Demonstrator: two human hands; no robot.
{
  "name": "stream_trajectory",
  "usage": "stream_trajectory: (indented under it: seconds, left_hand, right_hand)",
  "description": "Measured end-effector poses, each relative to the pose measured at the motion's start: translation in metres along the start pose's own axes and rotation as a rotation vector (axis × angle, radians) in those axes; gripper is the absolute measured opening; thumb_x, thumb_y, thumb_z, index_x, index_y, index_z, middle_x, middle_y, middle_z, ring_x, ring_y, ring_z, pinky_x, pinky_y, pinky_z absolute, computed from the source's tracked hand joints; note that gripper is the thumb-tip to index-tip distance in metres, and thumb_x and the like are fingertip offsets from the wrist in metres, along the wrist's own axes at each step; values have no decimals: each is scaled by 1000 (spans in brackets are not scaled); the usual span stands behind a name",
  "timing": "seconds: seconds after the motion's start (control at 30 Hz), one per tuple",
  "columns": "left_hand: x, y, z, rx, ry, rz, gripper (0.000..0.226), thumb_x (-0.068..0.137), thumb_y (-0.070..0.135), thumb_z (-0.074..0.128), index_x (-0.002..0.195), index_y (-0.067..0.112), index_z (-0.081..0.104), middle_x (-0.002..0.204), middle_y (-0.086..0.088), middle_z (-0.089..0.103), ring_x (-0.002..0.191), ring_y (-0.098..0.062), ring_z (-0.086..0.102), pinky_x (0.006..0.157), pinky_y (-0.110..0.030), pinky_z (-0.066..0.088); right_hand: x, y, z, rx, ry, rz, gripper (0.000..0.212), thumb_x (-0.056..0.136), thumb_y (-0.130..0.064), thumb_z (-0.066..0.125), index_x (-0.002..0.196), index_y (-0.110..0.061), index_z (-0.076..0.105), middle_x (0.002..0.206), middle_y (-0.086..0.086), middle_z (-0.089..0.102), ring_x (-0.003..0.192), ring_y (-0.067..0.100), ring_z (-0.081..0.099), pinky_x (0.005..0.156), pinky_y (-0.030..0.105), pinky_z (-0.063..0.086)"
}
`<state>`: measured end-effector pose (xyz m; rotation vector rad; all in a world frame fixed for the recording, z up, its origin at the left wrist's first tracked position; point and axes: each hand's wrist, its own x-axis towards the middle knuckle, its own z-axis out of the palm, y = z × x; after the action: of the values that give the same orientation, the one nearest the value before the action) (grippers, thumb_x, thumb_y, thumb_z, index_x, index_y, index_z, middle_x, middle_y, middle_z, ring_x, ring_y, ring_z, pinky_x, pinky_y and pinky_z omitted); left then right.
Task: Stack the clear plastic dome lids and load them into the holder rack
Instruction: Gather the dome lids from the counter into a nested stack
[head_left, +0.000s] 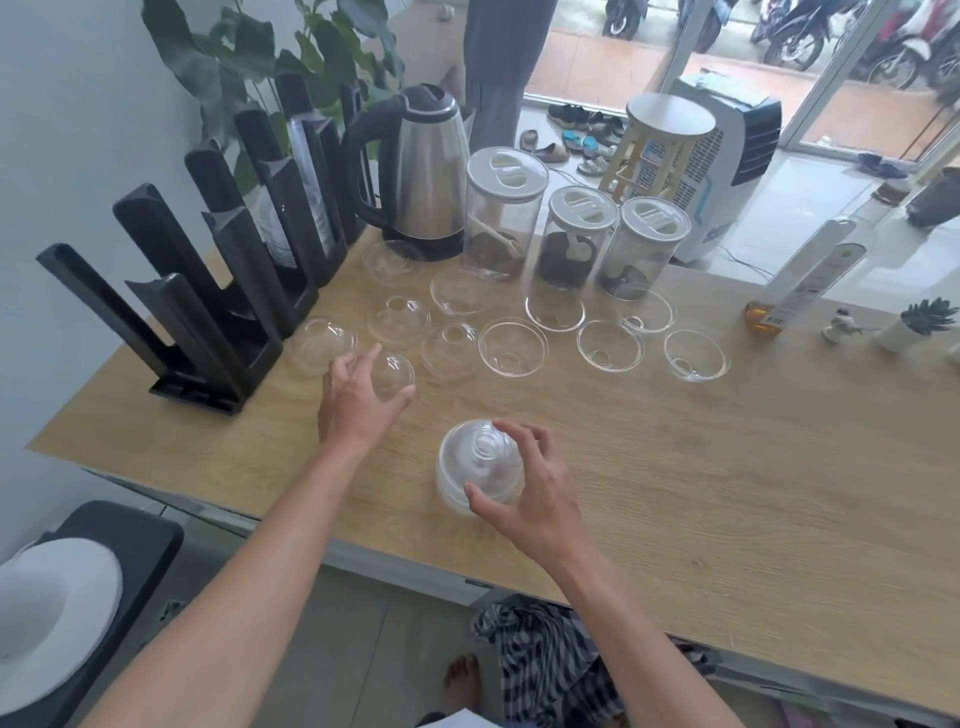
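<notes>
Several clear dome lids lie scattered on the wooden table, some dome up, some upside down. My right hand grips a stack of dome lids standing dome up near the front edge. My left hand closes around a single dome lid further back on the left. The black holder rack stands along the table's left edge, with a stack of lids in one far slot. Another loose lid sits right beside the rack.
A steel kettle and three clear jars stand behind the lids. A bottle, a small figurine and a small potted plant sit at the right. A stool stands beyond the table.
</notes>
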<state>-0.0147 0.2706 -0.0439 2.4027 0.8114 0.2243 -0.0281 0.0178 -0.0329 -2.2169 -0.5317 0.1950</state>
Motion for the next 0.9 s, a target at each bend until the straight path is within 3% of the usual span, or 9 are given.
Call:
stream_trajectory:
  seconds: [0.27, 0.4, 0.53, 0.63, 0.73, 0.8, 0.9]
  left_hand:
    - [-2, -4, 17, -5, 59, 13, 47, 82, 31, 83, 120, 18, 59, 129, -11, 53, 117, -31, 55, 92, -39, 49]
    - [-17, 11, 2, -112, 120, 76, 57, 79, 36, 85, 123, 19, 55, 122, -10, 50, 100, -22, 55, 78, -32, 47]
    - [-45, 37, -17, -204, 207, 246, 75, 71, 38, 89, 130, 13, 50, 120, -9, 51, 106, -14, 48, 84, -28, 45]
    - [-66, 57, -27, -216, 124, 319, 83, 70, 41, 90, 138, 14, 52, 121, -2, 47, 106, -9, 48, 81, -10, 38]
    - [-83, 67, -26, -170, 4, 400, 84, 69, 43, 89, 141, 18, 54, 122, 0, 45, 102, -9, 51, 78, -5, 37]
    - [-93, 65, -18, -123, -74, 419, 85, 68, 42, 90, 142, 20, 54, 123, 1, 45, 103, -10, 53, 83, -10, 46]
    - [-104, 55, -3, -75, -164, 387, 86, 66, 43, 91, 141, 24, 54, 127, 3, 45, 107, -9, 52, 94, -25, 54]
  right_hand:
    - [2, 1, -3, 40, -13, -6, 76, 76, -43, 86, 144, -34, 52, 147, -7, 47, 134, 10, 47, 105, 23, 36]
    - [3, 3, -8, 110, -29, -6, 81, 73, -50, 88, 145, -41, 51, 148, -10, 48, 134, 9, 49, 108, 30, 44]
    - [5, 2, -19, 246, 69, 55, 68, 81, -52, 83, 142, -40, 55, 141, -14, 55, 126, 6, 57, 99, 28, 53]
    - [9, 3, -31, 406, 169, 186, 45, 94, -48, 69, 136, -35, 62, 137, -11, 64, 122, 11, 65, 90, 27, 58]
    - [16, 7, -39, 486, 202, 272, 32, 100, -49, 62, 130, -37, 67, 126, -15, 69, 117, 12, 68, 94, 44, 61]
    - [20, 7, -42, 510, 173, 305, 30, 100, -50, 61, 126, -37, 70, 122, -14, 71, 114, 12, 69, 97, 50, 60]
    - [24, 3, -42, 508, 26, 344, 34, 97, -55, 62, 126, -38, 70, 122, -8, 72, 112, 13, 70, 97, 47, 60]
